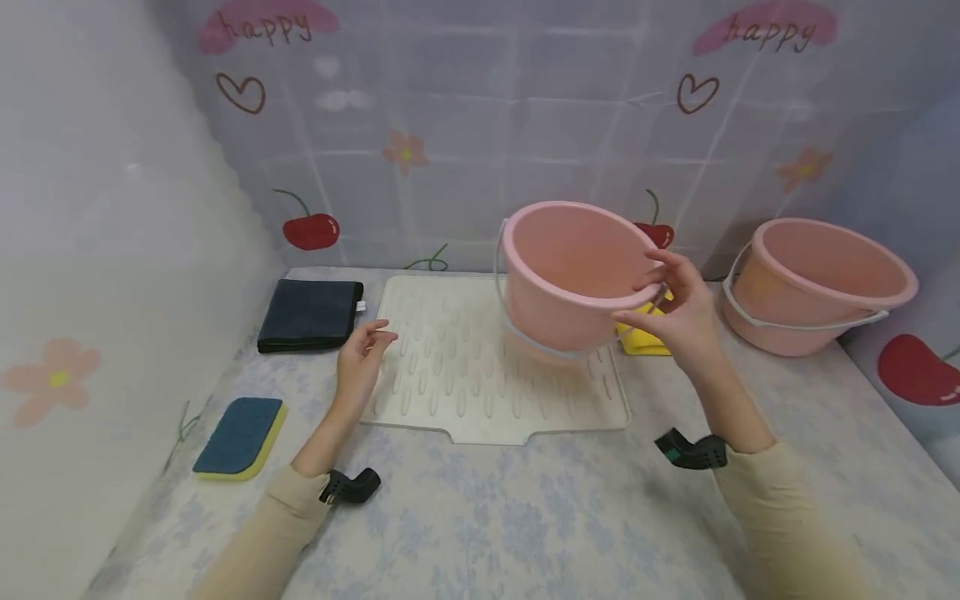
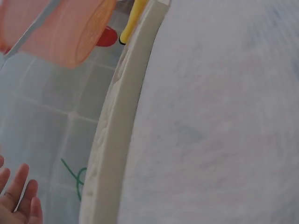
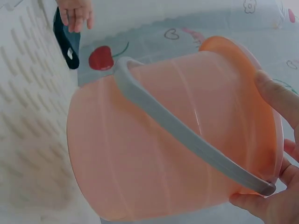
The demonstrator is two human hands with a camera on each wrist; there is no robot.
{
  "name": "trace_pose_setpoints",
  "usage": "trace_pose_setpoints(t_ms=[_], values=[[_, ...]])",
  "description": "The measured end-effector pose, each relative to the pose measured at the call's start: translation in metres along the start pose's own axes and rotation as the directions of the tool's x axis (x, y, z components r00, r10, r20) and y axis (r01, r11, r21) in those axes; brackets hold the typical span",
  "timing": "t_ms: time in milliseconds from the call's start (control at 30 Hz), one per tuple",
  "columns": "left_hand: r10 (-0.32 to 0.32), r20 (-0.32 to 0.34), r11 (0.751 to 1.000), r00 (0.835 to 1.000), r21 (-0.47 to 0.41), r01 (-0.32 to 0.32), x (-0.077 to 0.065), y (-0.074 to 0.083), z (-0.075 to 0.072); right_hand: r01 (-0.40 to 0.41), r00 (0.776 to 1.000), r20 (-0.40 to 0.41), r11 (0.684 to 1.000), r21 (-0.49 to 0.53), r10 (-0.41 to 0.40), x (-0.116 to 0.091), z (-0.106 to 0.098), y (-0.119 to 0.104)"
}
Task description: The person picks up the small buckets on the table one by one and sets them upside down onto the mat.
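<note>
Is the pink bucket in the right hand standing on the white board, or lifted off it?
Lifted off: the left wrist view shows a gap between the pink bucket and the white board.

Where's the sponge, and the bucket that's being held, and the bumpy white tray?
Sponge [image 1: 237, 435]: head view, on its blue top side.
Held bucket [image 3: 156, 156]: right wrist view, on its outside wall, below the handle.
Bumpy white tray [image 1: 489, 432]: head view, on its front tab.

yellow item [image 1: 647, 343] partly hidden behind held bucket [image 1: 551, 315], left hand [image 3: 74, 6] cut off in 2 wrist views
</note>
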State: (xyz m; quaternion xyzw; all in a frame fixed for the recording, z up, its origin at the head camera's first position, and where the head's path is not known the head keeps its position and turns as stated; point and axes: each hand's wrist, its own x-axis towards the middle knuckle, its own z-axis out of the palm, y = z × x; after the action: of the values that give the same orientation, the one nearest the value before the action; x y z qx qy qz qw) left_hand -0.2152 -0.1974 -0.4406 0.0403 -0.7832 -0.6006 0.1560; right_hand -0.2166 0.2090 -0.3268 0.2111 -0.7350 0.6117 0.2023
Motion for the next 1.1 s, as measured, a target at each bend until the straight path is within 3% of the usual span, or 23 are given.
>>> trace_pose_setpoints(t_ms=[100,267,400,533,800,933,1100], values=[[0.081,0.022,0.996,0.996,-0.044,-0.080,0.001,0.013,-0.007,-0.009,0.999,0.032,1.000,-0.010,0.009,0.020,0.034,0.005],[0.229,0.037,0.962,0.973,-0.160,-0.221,0.003,0.032,-0.008,-0.048,0.998,0.035,0.991,0.126,0.044,0.040,0.067,0.008],[0.292,0.023,0.929,0.956,-0.246,-0.278,0.002,0.036,-0.011,-0.073,0.997,0.050,0.968,0.241,0.062,0.050,0.089,0.008],[0.330,0.021,0.912,0.944,-0.267,-0.313,0.000,0.034,-0.015,-0.094,0.994,0.080,0.948,0.304,0.073,0.055,0.106,0.008],[0.407,0.116,0.898,0.906,-0.234,-0.373,-0.001,0.028,-0.014,-0.144,0.988,0.104,0.907,0.395,0.112,0.049,0.107,0.013],[0.421,0.143,0.894,0.896,-0.230,-0.384,-0.001,0.027,-0.015,-0.170,0.985,0.107,0.860,0.482,0.134,0.052,0.106,0.014],[0.470,0.135,0.868,0.872,-0.248,-0.430,0.001,0.022,-0.016,-0.209,0.978,0.115,0.802,0.560,0.175,0.056,0.109,0.015]])
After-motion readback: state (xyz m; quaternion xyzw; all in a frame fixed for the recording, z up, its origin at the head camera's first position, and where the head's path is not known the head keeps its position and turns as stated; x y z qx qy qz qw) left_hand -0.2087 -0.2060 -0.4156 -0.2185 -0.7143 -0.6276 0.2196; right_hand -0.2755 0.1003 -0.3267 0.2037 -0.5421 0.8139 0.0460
